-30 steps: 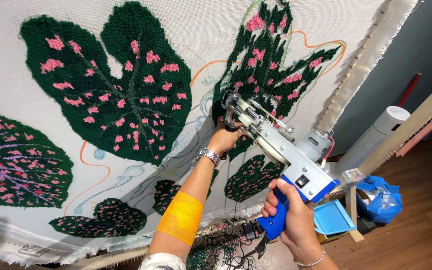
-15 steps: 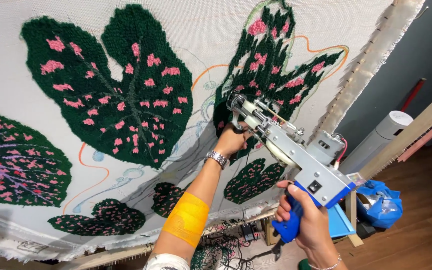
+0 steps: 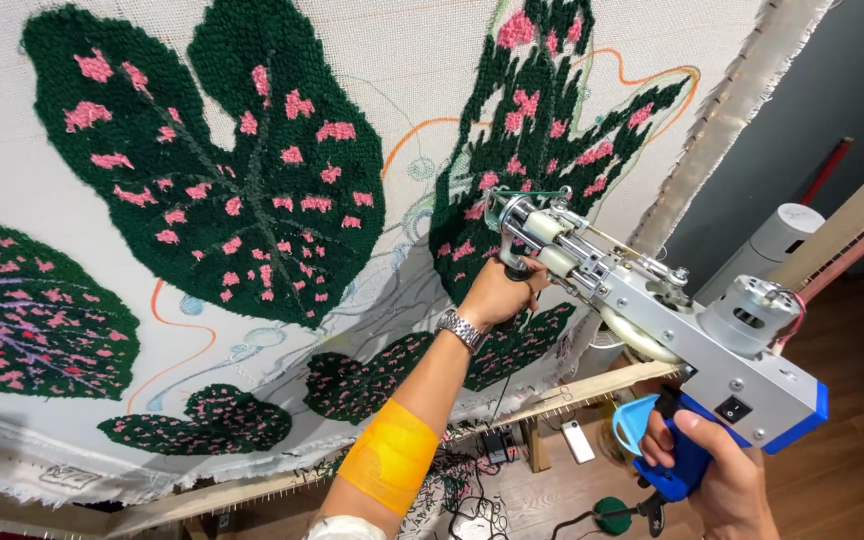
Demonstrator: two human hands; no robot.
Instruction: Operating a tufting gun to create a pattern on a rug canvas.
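white cylinder [image 3: 790, 232] | wooden floor [image 3: 852, 470] | cables [image 3: 472, 500] | green disc [image 3: 612, 515]

**A dark-walled workroom with a wooden floor**

A dark grey wall [image 3: 832, 90] fills the upper right corner. Against it leans a red pole [image 3: 824, 172], and a pale wooden beam [image 3: 857, 215] runs slantwise beside a white cylinder with a grey top [image 3: 774, 240]. The floor [image 3: 852, 460] is of brown wooden boards with a warm sheen. On it lie black cables [image 3: 477, 505], a small white remote-like object [image 3: 578, 441], a black box [image 3: 497, 445] and a round green object [image 3: 612, 517]. The light is even and bright, with soft shadows.
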